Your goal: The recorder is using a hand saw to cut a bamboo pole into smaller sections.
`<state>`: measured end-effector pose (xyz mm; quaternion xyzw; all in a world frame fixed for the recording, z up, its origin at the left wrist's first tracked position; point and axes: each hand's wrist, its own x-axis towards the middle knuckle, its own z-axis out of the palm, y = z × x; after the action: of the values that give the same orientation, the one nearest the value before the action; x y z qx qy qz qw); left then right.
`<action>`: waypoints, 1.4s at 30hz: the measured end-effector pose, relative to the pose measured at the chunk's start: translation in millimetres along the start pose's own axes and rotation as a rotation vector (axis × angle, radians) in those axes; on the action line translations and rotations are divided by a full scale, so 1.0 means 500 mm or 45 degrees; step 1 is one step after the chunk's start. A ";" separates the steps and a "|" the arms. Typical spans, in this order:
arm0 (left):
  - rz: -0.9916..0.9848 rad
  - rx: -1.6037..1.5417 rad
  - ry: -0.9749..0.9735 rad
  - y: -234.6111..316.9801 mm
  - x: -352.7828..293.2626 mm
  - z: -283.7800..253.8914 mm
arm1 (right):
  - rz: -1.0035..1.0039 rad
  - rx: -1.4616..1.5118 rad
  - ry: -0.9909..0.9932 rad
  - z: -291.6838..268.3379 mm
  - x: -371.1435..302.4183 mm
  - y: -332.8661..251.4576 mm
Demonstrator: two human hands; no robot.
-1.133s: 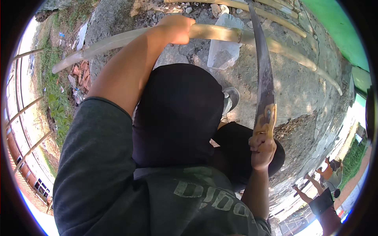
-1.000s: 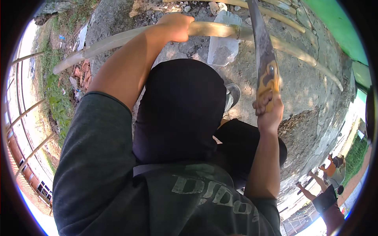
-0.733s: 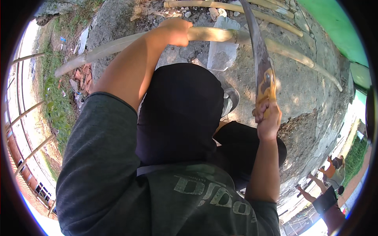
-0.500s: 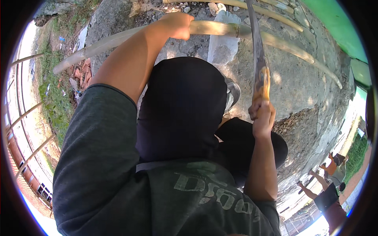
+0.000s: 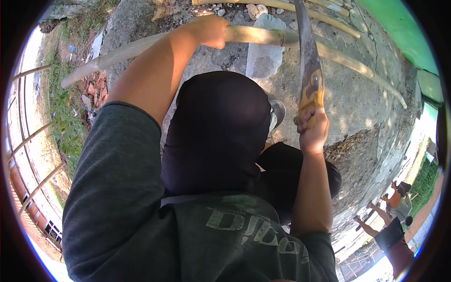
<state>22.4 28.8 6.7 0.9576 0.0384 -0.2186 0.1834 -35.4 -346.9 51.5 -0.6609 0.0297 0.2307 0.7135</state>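
Observation:
A long pale bamboo pole (image 5: 256,35) runs across in front of me, from the left side to the far right. My left hand (image 5: 210,31) is closed around it, left of the middle. In my right hand (image 5: 313,126) is the yellow handle of a hand saw (image 5: 307,51), my fingers wrapped through its grip. The saw's grey blade points away from me and crosses the pole to the right of a node. Where blade and pole meet, I cannot tell how deep any cut is. Beneath the pole lies a flat whitish slab (image 5: 265,58).
More bamboo poles (image 5: 329,19) lie beyond on the cracked concrete ground (image 5: 350,89). A green wall (image 5: 399,33) stands at far right. Several people (image 5: 394,225) are at lower right. Grass (image 5: 66,108) and broken reddish pieces (image 5: 97,89) lie to the left.
My right hand and the saw have moved a little away from me, the handle now nearer the pole. My left hand keeps its hold on the bamboo.

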 end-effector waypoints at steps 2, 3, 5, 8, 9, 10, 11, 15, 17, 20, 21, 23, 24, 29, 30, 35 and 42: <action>0.114 -0.027 0.032 -0.015 0.047 0.032 | -0.104 -0.411 -0.063 0.041 0.136 -0.032; 0.182 -0.063 0.049 -0.031 0.060 0.047 | -0.107 -0.409 -0.064 0.041 0.143 -0.038; 0.119 -0.082 -0.040 -0.023 0.042 0.024 | -0.005 -0.138 0.022 0.031 0.141 -0.044; -0.010 -0.096 -0.123 -0.031 0.014 0.010 | 0.002 0.023 0.003 -0.031 -0.044 0.006; -0.038 -0.097 -0.148 -0.025 0.004 0.018 | 0.014 0.037 0.013 -0.046 -0.107 0.017; -0.047 -0.111 -0.116 -0.019 -0.011 0.010 | -0.002 0.042 0.002 -0.053 -0.159 0.021; -0.057 -0.109 -0.120 -0.021 -0.011 0.012 | -0.017 0.052 0.002 -0.047 -0.193 0.020; -0.024 -0.055 -0.075 -0.001 0.003 0.011 | -0.089 -0.234 -0.097 -0.027 -0.025 0.018; -0.017 -0.050 -0.090 0.018 0.019 0.013 | -0.090 -0.321 -0.086 0.024 0.107 -0.030; 0.057 -0.157 -0.192 -0.016 0.026 0.010 | -0.024 -0.289 -0.082 0.037 0.141 -0.062; 0.063 -0.157 -0.192 -0.015 0.021 0.010 | 0.033 -0.204 -0.041 0.027 0.138 -0.070; 0.040 -0.286 -0.285 -0.018 0.019 0.009 | 0.058 -0.135 -0.041 -0.012 0.108 -0.077; 0.017 -0.333 -0.305 -0.022 0.017 0.002 | 0.025 -0.076 -0.022 -0.025 0.090 -0.085; 0.056 -0.039 -0.177 -0.012 0.016 0.012 | -0.132 0.031 0.018 -0.098 -0.026 -0.131; 0.081 0.041 -0.053 -0.003 0.008 0.014 | -0.178 -0.043 0.003 -0.113 -0.042 -0.133; 0.104 0.248 0.353 0.028 -0.011 0.057 | -0.248 -0.227 0.083 -0.130 -0.064 -0.113; -0.081 0.189 0.193 0.055 -0.019 0.050 | -0.284 -0.222 0.024 -0.113 -0.059 -0.085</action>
<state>8.2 -5.7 -0.9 0.9807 0.0664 -0.1534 0.1016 -31.6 -410.2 94.2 -0.7218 -0.0575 0.1457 0.6741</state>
